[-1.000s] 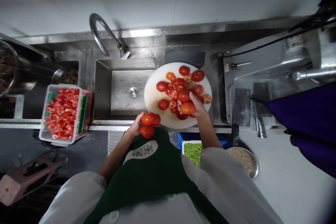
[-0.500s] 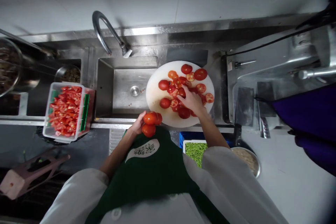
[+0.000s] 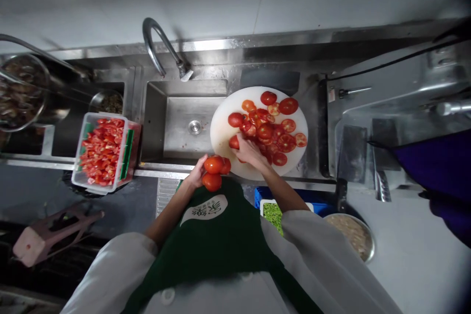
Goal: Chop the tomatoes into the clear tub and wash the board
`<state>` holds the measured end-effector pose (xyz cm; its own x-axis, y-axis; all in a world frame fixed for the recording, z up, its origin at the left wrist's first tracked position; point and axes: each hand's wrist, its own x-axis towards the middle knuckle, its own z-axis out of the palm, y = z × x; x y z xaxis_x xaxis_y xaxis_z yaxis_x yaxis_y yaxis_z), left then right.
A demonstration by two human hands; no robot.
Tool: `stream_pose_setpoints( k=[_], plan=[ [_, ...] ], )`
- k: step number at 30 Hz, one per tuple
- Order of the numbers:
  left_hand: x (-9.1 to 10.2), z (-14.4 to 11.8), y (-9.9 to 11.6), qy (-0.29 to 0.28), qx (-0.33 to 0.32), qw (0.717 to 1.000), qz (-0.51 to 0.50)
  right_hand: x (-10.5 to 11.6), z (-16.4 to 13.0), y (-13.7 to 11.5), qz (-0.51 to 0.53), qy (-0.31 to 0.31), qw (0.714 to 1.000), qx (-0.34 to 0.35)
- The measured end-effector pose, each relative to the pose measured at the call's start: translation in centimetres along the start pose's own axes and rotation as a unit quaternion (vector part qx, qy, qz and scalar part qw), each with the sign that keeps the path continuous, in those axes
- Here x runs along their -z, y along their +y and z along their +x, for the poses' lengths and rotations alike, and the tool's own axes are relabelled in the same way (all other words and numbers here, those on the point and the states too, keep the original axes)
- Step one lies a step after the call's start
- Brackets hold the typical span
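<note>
Three red tomato pieces with rounded skins are bunched in my left hand, closed around them in front of the apron. Below my right hand lies the round white cutting board. My right fingers are closed on one tomato near the board's left side; whether it is whole or halved I cannot tell. To the right of that hand is a loose heap of cut tomatoes, some with the cut face up, others skin up.
A steel sink with a faucet adjoins the board. Chopped tomatoes fill a clear tub at left. A cleaver lies at right. Green chopped vegetables and a metal bowl sit below the counter edge.
My right hand has moved left from the middle of the heap to the board's left side, where it grips a tomato. My left hand still holds its tomatoes. The view has shifted slightly.
</note>
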<state>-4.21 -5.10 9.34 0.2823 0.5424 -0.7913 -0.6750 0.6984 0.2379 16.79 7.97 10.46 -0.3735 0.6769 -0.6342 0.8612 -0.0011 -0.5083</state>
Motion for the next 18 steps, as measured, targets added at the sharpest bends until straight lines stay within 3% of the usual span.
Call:
stream_pose_setpoints(
  k=[2, 5, 7, 8, 10, 12, 13, 15, 18],
  plan=[
    [0.1, -0.3, 0.0, -0.016, 0.006, 1.000, 0.000, 0.3, -0.6, 1.8, 0.176, 0.015, 0.984, 0.033],
    [0.8, -0.5, 0.1, -0.072, 0.009, 0.997, 0.001, 0.4, -2.0, 3.7, 0.434, -0.009, 0.900, 0.031],
    [1.2, -0.4, 0.0, -0.108, 0.004, 0.994, -0.004, 0.4, -2.7, 4.0, 0.511, -0.043, 0.859, 0.001],
    [1.3, -0.4, -0.1, -0.125, 0.006, 0.992, -0.006, 0.3, -2.8, 3.9, 0.510, -0.043, 0.859, -0.009],
    [1.4, -0.2, -0.3, -0.146, 0.008, 0.989, -0.013, 0.1, -2.6, 3.0, 0.421, 0.000, 0.907, -0.012],
    [1.2, -0.2, -0.6, -0.146, 0.001, 0.989, -0.027, -0.4, -2.0, 1.5, 0.237, 0.059, 0.969, -0.026],
    [1.1, -0.3, -0.7, -0.142, -0.008, 0.989, -0.034, -0.7, -1.6, 0.7, 0.132, 0.076, 0.987, -0.043],
    [1.1, -0.8, -1.1, -0.131, -0.032, 0.990, -0.051, -1.6, -1.0, -0.8, -0.037, 0.084, 0.992, -0.081],
    [1.8, -2.2, -1.5, -0.109, -0.083, 0.987, -0.089, -2.4, -1.2, -1.6, -0.142, 0.072, 0.982, -0.096]
  ],
)
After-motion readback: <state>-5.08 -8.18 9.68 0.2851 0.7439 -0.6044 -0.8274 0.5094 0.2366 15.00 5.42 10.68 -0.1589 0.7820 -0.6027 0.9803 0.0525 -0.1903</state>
